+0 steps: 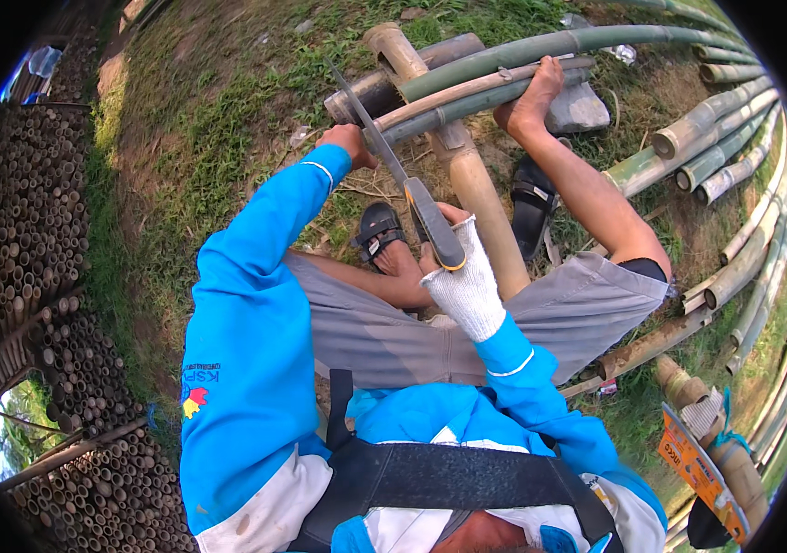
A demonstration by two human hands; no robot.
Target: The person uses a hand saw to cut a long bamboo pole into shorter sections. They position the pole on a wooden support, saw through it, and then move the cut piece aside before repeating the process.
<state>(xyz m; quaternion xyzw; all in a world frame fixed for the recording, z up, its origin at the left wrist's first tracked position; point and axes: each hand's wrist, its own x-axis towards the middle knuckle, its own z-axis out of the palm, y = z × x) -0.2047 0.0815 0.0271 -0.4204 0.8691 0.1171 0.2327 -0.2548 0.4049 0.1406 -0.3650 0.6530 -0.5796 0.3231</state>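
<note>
My right hand [470, 286], in a white knit glove with bare fingertips, is closed around the grey, yellow-edged handle of a handsaw [392, 164]. The saw's blade slants up and left, crossing the near end of a bamboo pole [476, 103]. At that end my bare left hand [347, 143] grips the pole, its fingers partly hidden. My bare foot [534, 100] presses on the pole farther along. A thicker green bamboo pole [541, 48] lies right beside it. Both rest over a crossed bamboo support [476, 189].
Cut bamboo poles [688, 129] lie along the right side. Stacked bamboo [20, 240] fills the left, its round ends showing. A stone [578, 109] sits beyond my foot, an empty sandal [532, 198] below it. An orange flat sleeve [702, 475] leans against bamboo at lower right.
</note>
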